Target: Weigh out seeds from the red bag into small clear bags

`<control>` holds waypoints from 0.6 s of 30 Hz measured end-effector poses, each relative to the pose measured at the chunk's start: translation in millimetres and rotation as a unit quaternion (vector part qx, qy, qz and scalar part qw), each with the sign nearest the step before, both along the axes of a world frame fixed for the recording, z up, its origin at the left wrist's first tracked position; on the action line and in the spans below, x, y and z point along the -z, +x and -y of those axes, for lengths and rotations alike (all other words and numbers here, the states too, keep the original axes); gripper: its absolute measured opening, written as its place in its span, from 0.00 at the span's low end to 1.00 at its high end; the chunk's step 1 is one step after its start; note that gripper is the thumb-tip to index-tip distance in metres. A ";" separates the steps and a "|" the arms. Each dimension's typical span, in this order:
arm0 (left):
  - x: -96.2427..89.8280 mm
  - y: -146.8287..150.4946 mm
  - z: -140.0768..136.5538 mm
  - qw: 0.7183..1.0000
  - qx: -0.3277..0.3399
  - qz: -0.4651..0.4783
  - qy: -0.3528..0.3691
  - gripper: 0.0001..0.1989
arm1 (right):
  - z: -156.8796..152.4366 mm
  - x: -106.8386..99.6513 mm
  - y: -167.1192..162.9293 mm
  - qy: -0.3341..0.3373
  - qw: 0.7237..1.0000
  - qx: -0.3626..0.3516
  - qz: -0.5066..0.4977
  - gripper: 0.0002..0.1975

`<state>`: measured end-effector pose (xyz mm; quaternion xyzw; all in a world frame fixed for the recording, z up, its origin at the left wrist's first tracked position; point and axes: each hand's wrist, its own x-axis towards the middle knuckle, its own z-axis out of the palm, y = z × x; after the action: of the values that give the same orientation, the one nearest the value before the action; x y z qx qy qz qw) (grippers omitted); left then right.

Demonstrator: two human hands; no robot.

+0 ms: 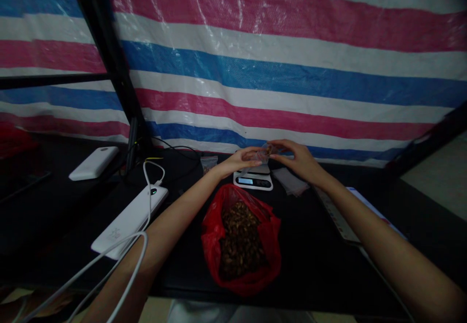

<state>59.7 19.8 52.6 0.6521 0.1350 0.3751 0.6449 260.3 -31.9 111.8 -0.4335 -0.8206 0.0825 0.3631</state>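
Both hands meet just right of center frame, over the scale (253,183). L hand (248,156) has its grip pinched on a small see-through bag (264,152); R hand (297,161) has fingers and thumb closed on the same bag from the other side, approx. at its upper part. Prob. two-handed b/c thin plastic flops, so one side steadies while the other keeps the mouth in shape. A bit of brown shows in the bag; exact amt can't be told.

Scale sits on the black desk (306,269), lit display facing the lower edge of frame, presumably so the wearer can read it w/o leaning. Bag is above/at the pan; fingers hide whether it touches.

Red bag (210,245) stands lower center, mouth rolled wide, brown pieces (242,238) exposed, likely for easy reach b/w both forearms. Flat see-through bags (291,183) lie right of the scale, near R hand, prob. handy for that side. Another small bag (209,162) lies left of the scale, apart from that pile, maybe to keep the two separate.

Power bank (129,221) at lower left w/ white cable (149,191) plugged in; cable loops across L forearm, so could snag, I'd guess.
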 end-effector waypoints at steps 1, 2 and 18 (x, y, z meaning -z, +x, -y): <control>-0.7 -0.5 0.8 1.000 -0.001 -0.004 -0.001 0.27 | 0.2 -1.2 -0.1 0.006 1.000 -0.001 0.012 0.20; -1.7 -1.0 1.9 1.000 -0.005 -0.006 -0.001 0.27 | 0.5 -2.7 -0.3 0.010 1.000 -0.001 0.023 0.20; 0.1 -0.4 2.3 0.999 -0.035 0.007 -0.026 0.28 | 10.4 -26.6 -12.0 0.144 0.943 -0.015 0.300 0.16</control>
<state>59.3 17.5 52.6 0.6273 0.1629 0.3979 0.6494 248.4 -42.2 138.4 -0.3690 -0.9010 -0.1646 0.1577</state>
